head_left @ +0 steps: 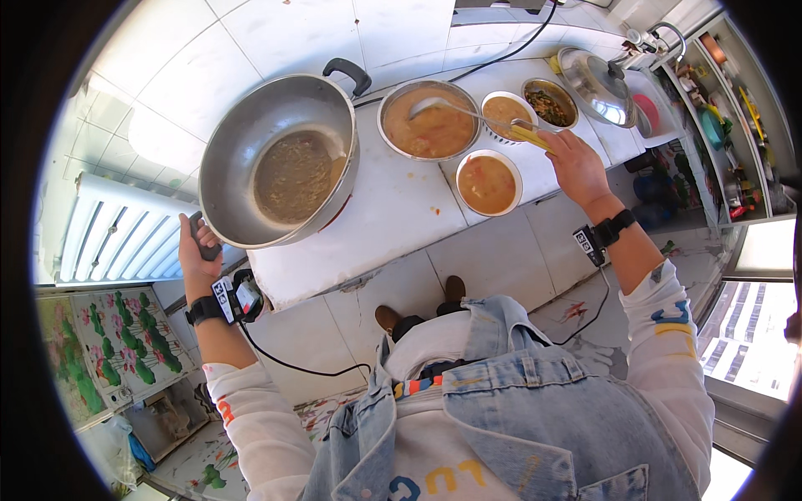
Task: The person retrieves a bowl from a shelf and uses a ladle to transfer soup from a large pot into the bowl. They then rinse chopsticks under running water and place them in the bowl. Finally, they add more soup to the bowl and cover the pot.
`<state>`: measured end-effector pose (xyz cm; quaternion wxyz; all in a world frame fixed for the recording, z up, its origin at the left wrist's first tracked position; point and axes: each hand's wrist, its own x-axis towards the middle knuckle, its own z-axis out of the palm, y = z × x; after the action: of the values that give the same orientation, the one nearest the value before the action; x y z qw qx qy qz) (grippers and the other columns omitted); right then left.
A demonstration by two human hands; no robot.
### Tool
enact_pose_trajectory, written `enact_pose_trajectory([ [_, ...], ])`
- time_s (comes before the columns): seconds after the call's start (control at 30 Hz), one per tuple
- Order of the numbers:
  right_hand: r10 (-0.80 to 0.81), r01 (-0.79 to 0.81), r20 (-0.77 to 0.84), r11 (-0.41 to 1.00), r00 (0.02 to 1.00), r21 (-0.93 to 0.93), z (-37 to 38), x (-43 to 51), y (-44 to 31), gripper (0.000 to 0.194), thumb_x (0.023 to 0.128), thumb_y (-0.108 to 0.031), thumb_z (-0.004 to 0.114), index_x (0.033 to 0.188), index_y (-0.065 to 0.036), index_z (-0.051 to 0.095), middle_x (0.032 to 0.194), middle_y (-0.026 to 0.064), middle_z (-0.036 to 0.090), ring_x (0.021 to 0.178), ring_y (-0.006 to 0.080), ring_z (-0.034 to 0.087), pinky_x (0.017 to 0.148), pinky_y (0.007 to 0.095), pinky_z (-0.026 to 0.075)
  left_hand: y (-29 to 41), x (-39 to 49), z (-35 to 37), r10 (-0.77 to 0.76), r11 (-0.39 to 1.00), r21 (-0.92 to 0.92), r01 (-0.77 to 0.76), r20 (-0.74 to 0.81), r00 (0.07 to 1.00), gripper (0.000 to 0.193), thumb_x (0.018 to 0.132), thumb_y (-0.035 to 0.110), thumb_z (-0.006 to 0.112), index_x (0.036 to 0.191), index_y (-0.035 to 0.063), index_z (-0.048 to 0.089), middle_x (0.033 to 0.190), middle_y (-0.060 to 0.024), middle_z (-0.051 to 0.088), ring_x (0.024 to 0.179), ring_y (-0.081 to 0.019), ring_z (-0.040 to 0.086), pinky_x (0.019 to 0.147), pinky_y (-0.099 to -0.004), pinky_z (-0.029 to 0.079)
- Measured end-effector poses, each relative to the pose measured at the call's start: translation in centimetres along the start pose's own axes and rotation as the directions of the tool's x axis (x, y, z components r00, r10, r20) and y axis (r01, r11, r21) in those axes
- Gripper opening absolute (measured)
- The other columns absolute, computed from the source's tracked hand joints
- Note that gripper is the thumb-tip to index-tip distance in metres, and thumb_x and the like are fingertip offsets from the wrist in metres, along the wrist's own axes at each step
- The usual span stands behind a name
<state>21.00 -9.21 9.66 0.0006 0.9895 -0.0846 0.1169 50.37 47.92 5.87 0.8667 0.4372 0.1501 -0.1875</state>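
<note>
My left hand (199, 241) grips one black side handle of a big two-handled metal wok (232, 150). Inside the wok lies a shallow layer of brownish liquid with small bits (294, 178). With my right hand (573, 164) I hold the yellow handle of a metal ladle (432, 106). Its bowl rests in the reddish-orange soup filling a wide metal basin (401, 151). Below my ladle arm stands a white bowl of similar soup (489, 185). Another filled bowl (509, 113) sits behind the ladle's handle, partly covered by it.
A metal bowl of dark greens (549, 103) stands at the back right, beside a glass pot lid (595, 84). Beyond are a white sink (667, 119) with a faucet and a shelf unit (720, 125). A black cable (507, 56) runs along the tiled wall behind the counter (395, 206).
</note>
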Motion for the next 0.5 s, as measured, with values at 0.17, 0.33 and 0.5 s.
enact_pose_trajectory([
  [0.17, -0.115, 0.111, -0.058, 0.991, 0.992, -0.069, 2.4, -0.1, 2.3, 0.037, 0.081, -0.006, 0.062, 0.116, -0.017, 0.058, 0.088, 0.0042, 0.052, 0.081, 0.0238, 0.057, 0.068, 0.0365, 0.05, 0.2, 0.9, -0.2, 0.166, 0.969, 0.203, -0.14, -0.119, 0.979, 0.064, 0.095, 0.059, 0.035, 0.099, -0.0013, 0.055, 0.083, -0.0085, 0.061, 0.069, -0.0158, 0.055, 0.061, -0.0286, 0.046],
  [0.33, -0.087, 0.086, -0.026, 0.996, 0.996, -0.01, 5.3, -0.1, 4.4, 0.042, 0.08, -0.007, 0.063, 0.12, -0.017, 0.057, 0.09, 0.0046, 0.051, 0.082, 0.0243, 0.057, 0.07, 0.0369, 0.05, -3.9, -3.4, -3.5, 0.165, 0.974, 0.207, -0.094, -0.357, 0.919, 0.064, 0.091, 0.063, 0.04, 0.103, 0.0026, 0.057, 0.099, -0.0071, 0.063, 0.09, -0.0188, 0.058, 0.075, -0.0339, 0.046],
  [0.5, 0.014, -0.021, 0.044, 0.986, 0.999, 0.167, 7.8, -0.7, 6.3, 0.049, 0.079, -0.008, 0.065, 0.126, -0.016, 0.052, 0.101, 0.0074, 0.052, 0.09, 0.0275, 0.057, 0.077, 0.0391, 0.05, -12.1, -10.4, -5.0, -0.064, 0.936, 0.302, 0.179, -0.355, 0.933, 0.031, 0.092, 0.04, 0.058, 0.094, 0.0099, 0.061, 0.081, -0.0006, 0.064, 0.068, -0.0121, 0.058, 0.059, -0.0268, 0.045],
])
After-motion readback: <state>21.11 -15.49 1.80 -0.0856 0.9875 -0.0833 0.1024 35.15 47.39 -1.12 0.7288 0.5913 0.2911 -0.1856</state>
